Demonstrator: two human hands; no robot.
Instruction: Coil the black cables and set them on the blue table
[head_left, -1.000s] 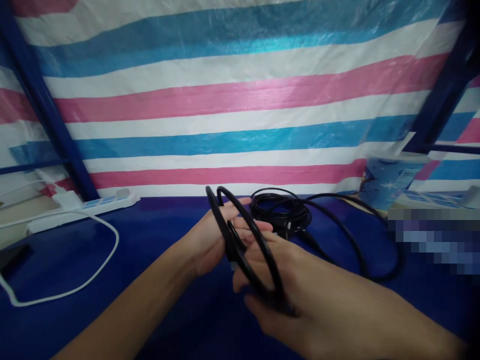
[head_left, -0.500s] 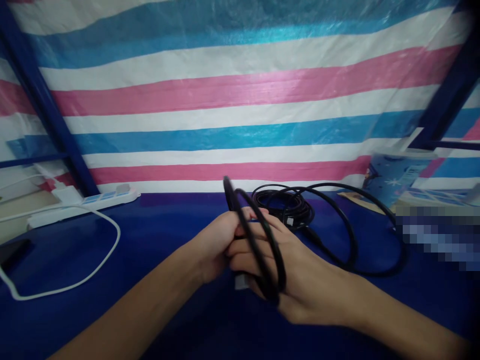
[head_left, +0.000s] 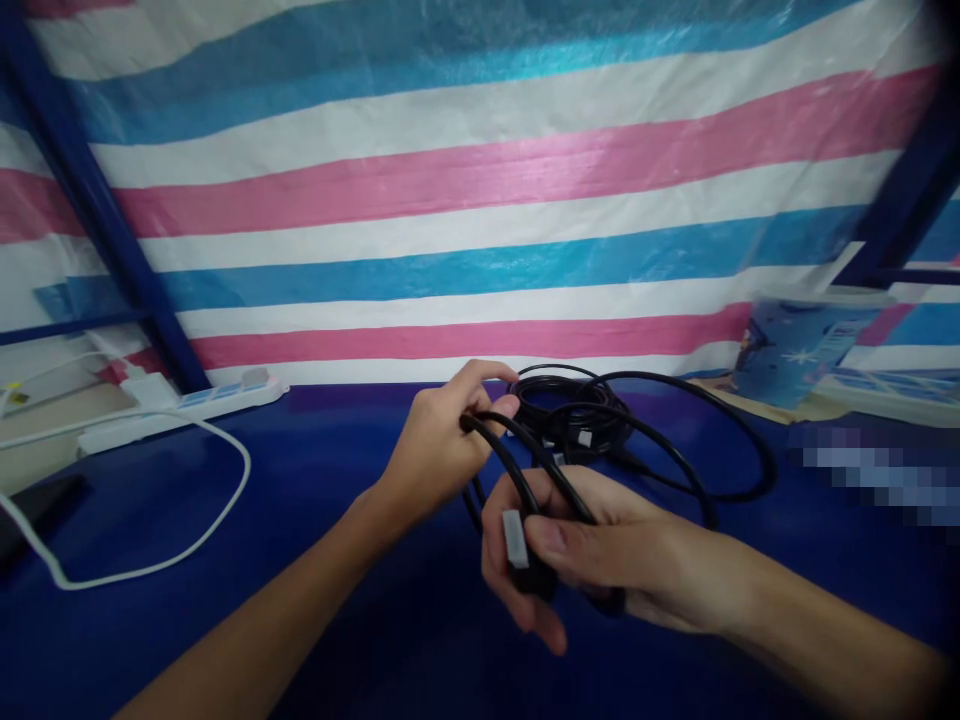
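Loops of a thick black cable (head_left: 564, 482) run between my two hands above the blue table. My left hand (head_left: 448, 432) is wrapped round the far end of the loops, its thumb and index finger toward the right. Nearer to me, my right hand (head_left: 600, 540) grips the loops and a black connector with a light grey rectangular end (head_left: 516, 538), thumb on top. The cable trails right from the hands in wide curves. Just beyond, a coil of black cable (head_left: 574, 400) with small pale tags lies on the table.
A white power strip (head_left: 202, 408) with a plugged-in white adapter (head_left: 150, 388) sits at the back left. A white cord (head_left: 225, 530) curves over the blue table (head_left: 322, 640). At the back right stands a blue patterned container (head_left: 806, 345). Striped sheeting (head_left: 465, 200) hangs behind.
My hands have moved apart. The right hand has turned, bringing its thumb and the connector's grey end into view. The loops now stretch between the hands, lower than before.
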